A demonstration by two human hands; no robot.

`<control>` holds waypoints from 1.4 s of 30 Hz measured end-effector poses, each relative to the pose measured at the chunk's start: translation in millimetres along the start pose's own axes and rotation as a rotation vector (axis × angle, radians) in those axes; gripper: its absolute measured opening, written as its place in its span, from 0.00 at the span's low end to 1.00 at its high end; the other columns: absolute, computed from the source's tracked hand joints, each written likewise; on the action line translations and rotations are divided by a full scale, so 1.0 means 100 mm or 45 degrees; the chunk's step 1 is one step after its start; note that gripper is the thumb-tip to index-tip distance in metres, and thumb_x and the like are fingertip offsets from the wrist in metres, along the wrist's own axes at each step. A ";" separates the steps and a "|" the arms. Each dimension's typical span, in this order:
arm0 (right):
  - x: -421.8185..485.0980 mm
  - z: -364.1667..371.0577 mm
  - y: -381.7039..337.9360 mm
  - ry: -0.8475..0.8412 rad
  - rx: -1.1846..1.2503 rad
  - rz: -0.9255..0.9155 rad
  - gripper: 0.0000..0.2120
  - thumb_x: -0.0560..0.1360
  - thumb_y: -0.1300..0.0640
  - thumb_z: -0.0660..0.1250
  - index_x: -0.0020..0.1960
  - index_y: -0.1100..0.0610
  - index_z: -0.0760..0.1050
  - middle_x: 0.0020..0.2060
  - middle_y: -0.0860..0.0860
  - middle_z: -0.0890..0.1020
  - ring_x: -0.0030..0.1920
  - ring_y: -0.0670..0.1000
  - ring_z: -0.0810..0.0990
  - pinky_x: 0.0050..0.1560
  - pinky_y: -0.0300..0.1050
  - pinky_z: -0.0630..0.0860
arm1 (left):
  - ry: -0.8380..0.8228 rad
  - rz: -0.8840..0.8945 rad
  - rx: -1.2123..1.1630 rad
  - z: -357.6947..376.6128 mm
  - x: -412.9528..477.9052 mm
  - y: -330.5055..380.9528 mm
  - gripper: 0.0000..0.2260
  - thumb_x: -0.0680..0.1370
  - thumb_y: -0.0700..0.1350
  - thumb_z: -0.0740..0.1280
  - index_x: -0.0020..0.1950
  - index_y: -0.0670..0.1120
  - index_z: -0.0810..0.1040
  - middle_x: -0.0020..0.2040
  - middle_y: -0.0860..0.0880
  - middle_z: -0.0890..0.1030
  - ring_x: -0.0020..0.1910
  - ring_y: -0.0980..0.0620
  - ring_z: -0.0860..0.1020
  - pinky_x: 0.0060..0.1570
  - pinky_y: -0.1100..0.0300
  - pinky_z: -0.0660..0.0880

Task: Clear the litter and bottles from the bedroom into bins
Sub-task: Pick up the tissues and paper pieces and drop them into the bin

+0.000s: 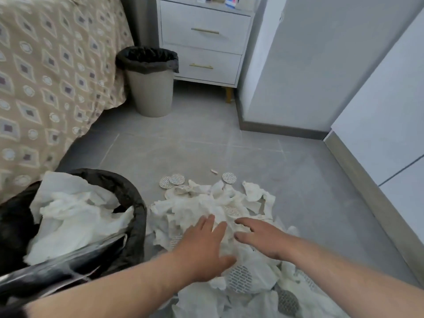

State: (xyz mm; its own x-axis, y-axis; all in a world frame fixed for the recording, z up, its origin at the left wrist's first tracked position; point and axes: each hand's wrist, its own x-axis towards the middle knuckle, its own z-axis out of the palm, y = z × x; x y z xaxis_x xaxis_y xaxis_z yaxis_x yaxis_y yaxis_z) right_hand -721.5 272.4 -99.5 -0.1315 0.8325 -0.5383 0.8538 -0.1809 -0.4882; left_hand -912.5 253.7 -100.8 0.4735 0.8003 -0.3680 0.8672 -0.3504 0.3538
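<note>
The left hand [206,245] and right hand [261,239] hover flat, fingers spread, over one tissue pile [206,207] on the floor [206,145]. Two lined bins stand: the near bin [135,203] at left, the far bin [150,88] by the bed [46,65]. Three discs [176,179] edge the pile's far side.

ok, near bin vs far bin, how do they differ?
The near bin is heaped with tissue to the rim; the far bin shows only dark inside. The near bin sits beside the pile; the far bin stands off by the nightstand. The far bin's beige wall shows; the near bin shows only black. Both are black-lined.
</note>
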 end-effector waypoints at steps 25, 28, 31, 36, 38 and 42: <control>0.03 0.63 0.81 0.068 -0.130 0.133 0.32 0.69 0.46 0.73 0.70 0.49 0.67 0.67 0.48 0.71 0.66 0.50 0.70 0.65 0.41 0.66 | -0.047 0.046 0.064 0.74 0.54 -0.58 0.26 0.76 0.39 0.59 0.71 0.59 0.66 0.66 0.51 0.68 0.66 0.48 0.67 0.62 0.55 0.70; 0.03 0.58 0.80 0.079 -0.052 0.148 0.25 0.69 0.50 0.74 0.65 0.50 0.73 0.62 0.48 0.76 0.62 0.49 0.74 0.59 0.39 0.68 | -0.028 0.050 0.037 0.72 0.54 -0.61 0.26 0.76 0.39 0.58 0.70 0.60 0.67 0.63 0.52 0.71 0.64 0.49 0.70 0.59 0.56 0.72; 0.02 0.41 0.77 0.094 -0.019 0.110 0.16 0.70 0.53 0.72 0.57 0.48 0.76 0.52 0.45 0.77 0.56 0.48 0.75 0.53 0.38 0.69 | 0.022 0.061 0.003 0.63 0.57 -0.60 0.25 0.77 0.40 0.59 0.71 0.60 0.66 0.62 0.52 0.72 0.64 0.49 0.71 0.58 0.57 0.71; -0.06 -0.04 0.66 0.214 0.059 0.065 0.12 0.70 0.56 0.71 0.52 0.56 0.79 0.48 0.48 0.80 0.53 0.50 0.78 0.48 0.40 0.71 | 0.136 0.089 -0.147 0.34 0.55 -0.43 0.22 0.76 0.43 0.60 0.69 0.55 0.68 0.58 0.50 0.74 0.60 0.48 0.73 0.54 0.58 0.71; -0.14 -0.21 0.60 0.248 0.104 0.066 0.14 0.70 0.57 0.72 0.55 0.54 0.78 0.50 0.46 0.79 0.53 0.47 0.77 0.51 0.38 0.70 | 0.198 0.105 -0.252 0.22 0.52 -0.37 0.16 0.75 0.42 0.60 0.62 0.55 0.74 0.51 0.52 0.74 0.55 0.50 0.75 0.49 0.60 0.71; -0.26 -0.46 0.52 0.288 0.123 0.030 0.07 0.69 0.57 0.72 0.46 0.50 0.78 0.46 0.48 0.82 0.42 0.44 0.78 0.40 0.33 0.71 | 0.295 0.095 -0.386 -0.01 0.47 -0.33 0.08 0.72 0.42 0.60 0.42 0.55 0.75 0.42 0.55 0.78 0.44 0.54 0.77 0.42 0.60 0.73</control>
State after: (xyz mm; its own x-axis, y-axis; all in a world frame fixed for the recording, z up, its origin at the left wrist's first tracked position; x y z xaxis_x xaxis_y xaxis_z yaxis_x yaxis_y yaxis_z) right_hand -650.3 265.5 -79.7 0.0130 0.9216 -0.3880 0.8016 -0.2416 -0.5468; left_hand -919.2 303.4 -129.2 0.4559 0.8789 -0.1401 0.7306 -0.2797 0.6228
